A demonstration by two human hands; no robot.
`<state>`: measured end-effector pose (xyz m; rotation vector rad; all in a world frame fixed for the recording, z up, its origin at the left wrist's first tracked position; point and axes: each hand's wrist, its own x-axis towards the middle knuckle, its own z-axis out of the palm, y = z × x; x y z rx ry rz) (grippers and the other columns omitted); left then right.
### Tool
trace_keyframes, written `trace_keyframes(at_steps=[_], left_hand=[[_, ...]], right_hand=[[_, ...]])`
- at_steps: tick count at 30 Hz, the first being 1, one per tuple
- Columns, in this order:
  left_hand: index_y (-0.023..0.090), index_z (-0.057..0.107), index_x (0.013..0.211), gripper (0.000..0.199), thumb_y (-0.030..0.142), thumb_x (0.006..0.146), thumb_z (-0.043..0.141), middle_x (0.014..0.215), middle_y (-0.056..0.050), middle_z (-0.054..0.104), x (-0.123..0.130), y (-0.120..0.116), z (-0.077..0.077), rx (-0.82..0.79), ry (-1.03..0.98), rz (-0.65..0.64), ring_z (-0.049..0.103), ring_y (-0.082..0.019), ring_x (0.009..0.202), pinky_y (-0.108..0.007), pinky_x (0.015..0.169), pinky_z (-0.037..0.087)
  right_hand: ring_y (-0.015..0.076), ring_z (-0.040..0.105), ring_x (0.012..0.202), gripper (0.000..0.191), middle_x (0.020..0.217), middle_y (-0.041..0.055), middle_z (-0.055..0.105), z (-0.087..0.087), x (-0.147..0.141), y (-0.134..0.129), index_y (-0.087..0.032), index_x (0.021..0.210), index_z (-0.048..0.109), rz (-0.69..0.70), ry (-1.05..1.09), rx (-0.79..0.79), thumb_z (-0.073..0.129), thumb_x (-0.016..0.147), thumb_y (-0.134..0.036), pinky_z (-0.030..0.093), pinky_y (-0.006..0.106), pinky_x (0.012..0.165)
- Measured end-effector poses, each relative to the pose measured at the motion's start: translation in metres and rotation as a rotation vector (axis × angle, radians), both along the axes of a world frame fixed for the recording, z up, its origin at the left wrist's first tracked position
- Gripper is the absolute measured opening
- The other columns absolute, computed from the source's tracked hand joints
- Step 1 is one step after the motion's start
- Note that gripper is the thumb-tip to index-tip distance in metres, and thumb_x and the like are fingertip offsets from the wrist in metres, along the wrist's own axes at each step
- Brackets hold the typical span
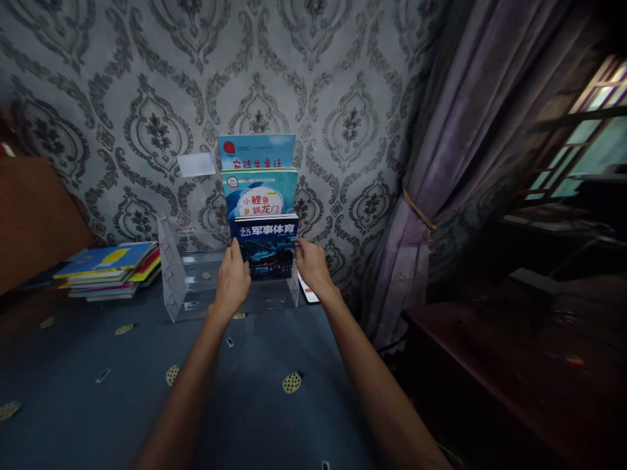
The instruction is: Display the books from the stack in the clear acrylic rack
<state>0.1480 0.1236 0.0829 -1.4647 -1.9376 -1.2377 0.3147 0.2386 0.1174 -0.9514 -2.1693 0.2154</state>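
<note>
A dark blue book (267, 245) with white lettering stands upright at the front right of a clear stepped rack (172, 271). My left hand (232, 279) grips its left edge, and my right hand (313, 262) has hold of the right edge. Right behind it rises a light blue book (284, 186) with a white oval on its cover. Farther back and higher, another blue book (279, 147) with red lettering shows only its upper part. The fingertips behind the dark book are partly hidden.
A pile of books (105, 267) lies left of the rack. A white-screened device (307, 291) lies partly behind my right hand. Patterned wallpaper (337, 189) backs the table (147, 405). A tied curtain (416, 215) hangs at right, beside a dark red wooden surface (490, 352).
</note>
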Motion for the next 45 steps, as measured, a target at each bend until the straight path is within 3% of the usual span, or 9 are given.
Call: trace_keyframes(at_steps=[11,18,24,45], left_hand=[[0.009,0.028,0.154,0.068,0.013,0.089,0.046,0.137,-0.024,0.055,-0.0005,0.0026,-0.0034,-0.014,-0.025,0.006,0.056,-0.037,0.128,-0.055,0.104,0.05],[0.007,0.027,0.154,0.068,0.014,0.089,0.046,0.137,-0.025,0.055,-0.0015,0.0027,-0.0035,-0.032,-0.018,-0.003,0.054,-0.037,0.13,-0.055,0.106,0.048],[0.01,0.027,0.155,0.07,0.013,0.088,0.047,0.142,-0.023,0.053,-0.005,0.0063,-0.0071,0.012,-0.021,-0.042,0.05,-0.035,0.135,-0.053,0.111,0.045],[0.007,0.029,0.153,0.067,0.013,0.089,0.047,0.134,-0.024,0.055,-0.0032,0.0089,-0.0069,-0.006,-0.017,-0.013,0.054,-0.036,0.129,-0.055,0.106,0.048]], right_hand=[[0.0294,0.069,0.104,0.04,0.113,0.0173,0.075,-0.0065,-0.0039,0.0024,-0.012,0.12,0.068,0.035,0.081,0.019,0.038,0.094,-0.013,0.047,0.033,0.086],[0.0282,0.069,0.101,0.038,0.108,0.0153,0.076,-0.0065,-0.002,0.0049,-0.014,0.116,0.07,0.041,0.077,0.011,0.04,0.093,-0.014,0.048,0.032,0.084],[0.0292,0.068,0.105,0.04,0.114,0.0192,0.074,-0.0088,-0.0044,0.0059,-0.009,0.118,0.069,0.026,0.056,0.034,0.037,0.095,-0.013,0.047,0.033,0.086],[0.0287,0.066,0.102,0.039,0.109,0.0186,0.073,-0.0093,-0.0043,0.006,-0.01,0.115,0.069,0.028,0.034,0.062,0.036,0.094,-0.012,0.046,0.033,0.085]])
